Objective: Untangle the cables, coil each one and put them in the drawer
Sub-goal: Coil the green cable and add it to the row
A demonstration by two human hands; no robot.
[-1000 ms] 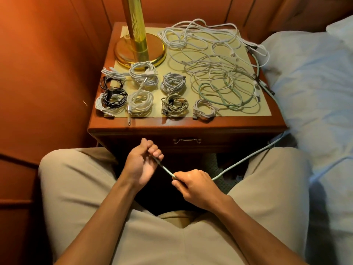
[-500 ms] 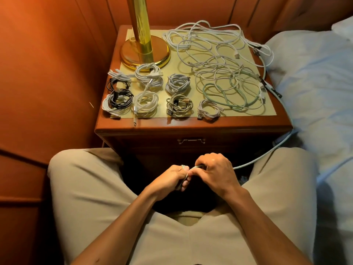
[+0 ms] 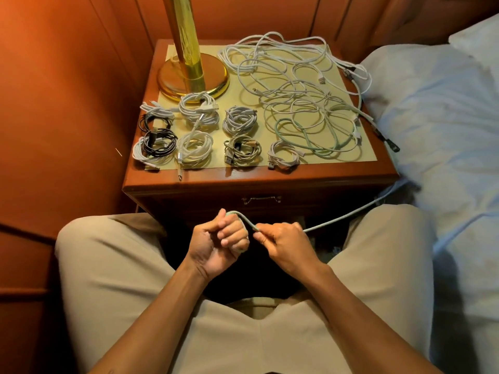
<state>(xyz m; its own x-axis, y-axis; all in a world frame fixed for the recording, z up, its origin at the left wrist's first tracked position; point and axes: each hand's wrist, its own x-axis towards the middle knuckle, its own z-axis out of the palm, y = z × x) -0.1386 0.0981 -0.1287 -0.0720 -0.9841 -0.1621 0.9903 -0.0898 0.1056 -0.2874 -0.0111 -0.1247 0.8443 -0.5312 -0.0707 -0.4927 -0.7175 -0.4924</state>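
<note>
A seated person's two hands meet above the gap between their knees, just in front of a wooden nightstand (image 3: 259, 182). The left hand (image 3: 216, 240) is curled, its fingers wrapped by a loop of pale green cable (image 3: 340, 217); the right hand (image 3: 283, 238) pinches the same cable just beside it, fingers closed on the cord. From there the cable runs right, past the right knee and up toward the nightstand's right front corner, beside the bed (image 3: 437, 125). The drawer (image 3: 262, 198) under the front edge is closed, its handle just above the hands. On top, coiled cables (image 3: 240, 122) sit in rows along the front and left, one plug hanging over the front edge. A loose tangle of cables (image 3: 294, 85) fills the right half, strands spilling over the right edge. A brass lamp (image 3: 193, 76) stands at the back left, near the wall.
</note>
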